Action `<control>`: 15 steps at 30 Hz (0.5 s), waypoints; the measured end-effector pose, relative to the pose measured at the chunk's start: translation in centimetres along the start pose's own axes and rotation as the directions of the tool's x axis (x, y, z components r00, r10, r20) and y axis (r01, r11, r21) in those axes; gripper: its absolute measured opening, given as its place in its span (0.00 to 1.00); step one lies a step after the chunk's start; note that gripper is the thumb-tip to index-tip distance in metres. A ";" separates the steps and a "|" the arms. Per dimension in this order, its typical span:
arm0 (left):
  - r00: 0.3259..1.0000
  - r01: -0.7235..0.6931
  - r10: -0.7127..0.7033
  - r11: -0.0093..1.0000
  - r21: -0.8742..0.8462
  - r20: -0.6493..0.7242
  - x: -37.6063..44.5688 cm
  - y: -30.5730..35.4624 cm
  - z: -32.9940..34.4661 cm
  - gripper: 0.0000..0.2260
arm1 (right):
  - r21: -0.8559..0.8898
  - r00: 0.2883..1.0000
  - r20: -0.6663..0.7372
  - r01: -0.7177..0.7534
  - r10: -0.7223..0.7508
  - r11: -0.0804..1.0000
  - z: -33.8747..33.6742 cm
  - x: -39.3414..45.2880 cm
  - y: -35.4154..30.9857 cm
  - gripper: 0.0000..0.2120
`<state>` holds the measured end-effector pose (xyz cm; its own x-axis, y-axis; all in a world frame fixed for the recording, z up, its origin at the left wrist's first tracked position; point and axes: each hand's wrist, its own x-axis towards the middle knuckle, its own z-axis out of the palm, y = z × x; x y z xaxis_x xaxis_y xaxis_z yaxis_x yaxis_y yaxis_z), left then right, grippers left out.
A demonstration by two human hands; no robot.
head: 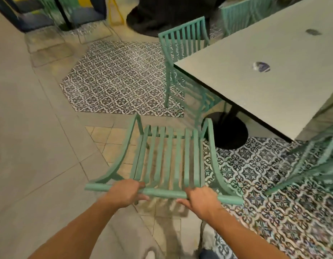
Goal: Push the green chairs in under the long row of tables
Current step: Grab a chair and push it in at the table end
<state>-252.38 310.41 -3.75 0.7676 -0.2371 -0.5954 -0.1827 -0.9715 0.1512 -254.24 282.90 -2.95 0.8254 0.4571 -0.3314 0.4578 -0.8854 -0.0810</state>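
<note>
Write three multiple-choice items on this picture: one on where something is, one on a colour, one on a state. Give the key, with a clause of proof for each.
1. Where is the held chair relative to the table?
A. Pushed fully under it
B. Out on the floor, off the table's near corner
C. Stacked on top of it

2. What colour is the round table base?
A. Black
B. White
C. Yellow

3. What are the left hand and right hand doing?
A. Both grip the chair's top rail
B. Both hang free
C. Only one touches the chair

Key:
1 B, the whole slatted seat shows on open floor, clear of the tabletop.
2 A, the disc under the tabletop is plainly black.
3 A, the fingers of both hands curl round the green top rail.
</note>
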 end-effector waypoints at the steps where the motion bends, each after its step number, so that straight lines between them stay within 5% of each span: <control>1: 0.999 -0.034 0.034 0.999 0.021 0.001 0.0 -0.4 -0.2 0.26 | 0.005 0.999 -0.009 -0.036 0.036 0.999 -0.2 -0.3 -0.8 0.30; 6: 0.984 -0.177 0.166 0.962 0.208 0.068 -1.4 -4.0 -0.5 0.25 | 0.037 0.989 0.028 -0.143 0.142 0.989 0.4 -2.1 -6.9 0.27; 9: 0.974 -0.227 0.225 0.922 0.313 0.043 -1.7 -5.1 -0.6 0.22 | 0.097 0.981 0.027 -0.194 0.193 0.976 1.2 -2.5 -8.9 0.37; 15: 0.945 -0.322 0.322 0.882 0.344 0.059 -2.2 -5.9 -0.6 0.31 | 0.219 0.959 0.030 -0.280 0.280 0.935 1.8 -3.5 -11.6 0.41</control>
<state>-252.62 316.69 -2.83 0.6302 -0.5371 -0.5606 -0.6196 -0.7831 0.0537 -263.03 291.44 -2.54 0.9101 0.1879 -0.3693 0.1246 -0.9741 -0.1885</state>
